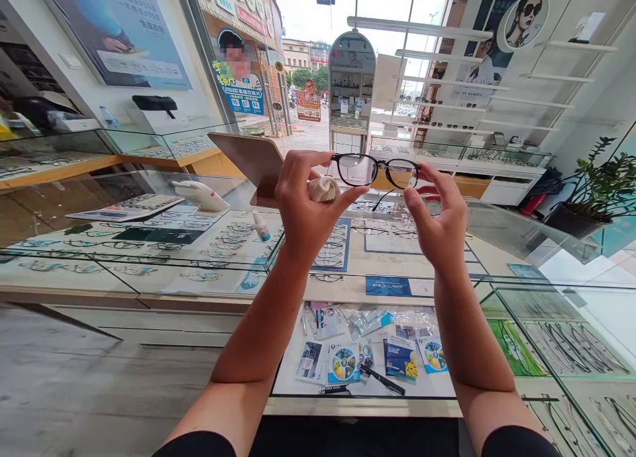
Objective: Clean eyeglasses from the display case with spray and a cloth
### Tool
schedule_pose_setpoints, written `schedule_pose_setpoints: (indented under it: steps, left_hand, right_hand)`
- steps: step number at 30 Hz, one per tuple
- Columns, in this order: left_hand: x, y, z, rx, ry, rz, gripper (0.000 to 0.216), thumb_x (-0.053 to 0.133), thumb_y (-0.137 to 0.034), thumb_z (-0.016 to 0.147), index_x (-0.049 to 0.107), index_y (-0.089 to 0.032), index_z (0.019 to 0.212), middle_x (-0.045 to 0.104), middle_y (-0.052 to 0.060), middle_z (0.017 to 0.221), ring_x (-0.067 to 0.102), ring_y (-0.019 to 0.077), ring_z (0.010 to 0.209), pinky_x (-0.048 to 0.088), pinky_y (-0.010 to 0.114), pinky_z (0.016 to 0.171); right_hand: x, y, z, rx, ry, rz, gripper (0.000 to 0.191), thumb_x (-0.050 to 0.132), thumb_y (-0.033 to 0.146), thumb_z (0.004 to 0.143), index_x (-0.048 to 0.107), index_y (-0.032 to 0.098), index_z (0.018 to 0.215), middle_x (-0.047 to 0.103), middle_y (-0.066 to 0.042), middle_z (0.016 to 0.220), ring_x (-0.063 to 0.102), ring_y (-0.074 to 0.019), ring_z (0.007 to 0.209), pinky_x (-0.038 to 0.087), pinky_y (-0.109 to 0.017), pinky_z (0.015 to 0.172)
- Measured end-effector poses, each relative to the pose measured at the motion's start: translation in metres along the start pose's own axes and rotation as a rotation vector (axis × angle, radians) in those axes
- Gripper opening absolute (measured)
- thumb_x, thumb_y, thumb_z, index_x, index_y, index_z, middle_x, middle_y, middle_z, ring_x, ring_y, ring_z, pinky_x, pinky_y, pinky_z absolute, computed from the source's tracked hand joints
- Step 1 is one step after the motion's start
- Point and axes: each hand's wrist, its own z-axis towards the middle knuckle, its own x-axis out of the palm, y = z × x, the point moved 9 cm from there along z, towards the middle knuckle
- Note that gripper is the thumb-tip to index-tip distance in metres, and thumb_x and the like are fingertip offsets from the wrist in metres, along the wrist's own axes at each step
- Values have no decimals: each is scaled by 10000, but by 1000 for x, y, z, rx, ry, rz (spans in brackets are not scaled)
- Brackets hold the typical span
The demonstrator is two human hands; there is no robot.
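Note:
A pair of black-framed eyeglasses (381, 165) is held up level in front of me, above the glass display counter. My left hand (304, 185) pinches the frame's left end between thumb and fingers. Tucked in that same palm is a crumpled cream cloth (324, 189). My right hand (440, 208) grips the right end of the frame near the hinge. One thin temple arm hangs down below the lenses, between the hands. Fingertips partly cover both outer ends of the frame.
Below lies a glass counter with leaflets (344, 362), a black pen (382, 379) and a blue card (397, 286). Left of my arm are a small spray bottle (261, 226), a white hand-shaped stand (203, 197) and a mirror or tablet back (248, 165). A potted plant (591, 192) stands right.

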Motion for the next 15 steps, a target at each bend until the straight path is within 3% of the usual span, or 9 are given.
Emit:
schedule_pose_setpoints:
  steps: [7, 15]
  left_hand:
    - [-4, -14, 1, 15, -41, 59, 590, 822, -832, 912, 702, -355, 1237, 740, 103, 1164, 735, 317, 1075, 636, 545, 836]
    - [-7, -21, 1, 70, -92, 91, 615, 840, -832, 893, 716, -331, 1226, 739, 99, 1137, 740, 322, 1087, 647, 529, 835]
  right_hand:
    - [5, -5, 0, 35, 17, 16, 483, 691, 490, 1058, 740, 313, 1505, 815, -124, 1429, 805, -288, 1151, 666, -497, 940]
    - [6, -7, 0, 42, 18, 32, 482, 692, 497, 1052, 735, 302, 1491, 809, -131, 1413, 785, -316, 1233, 667, -513, 960]
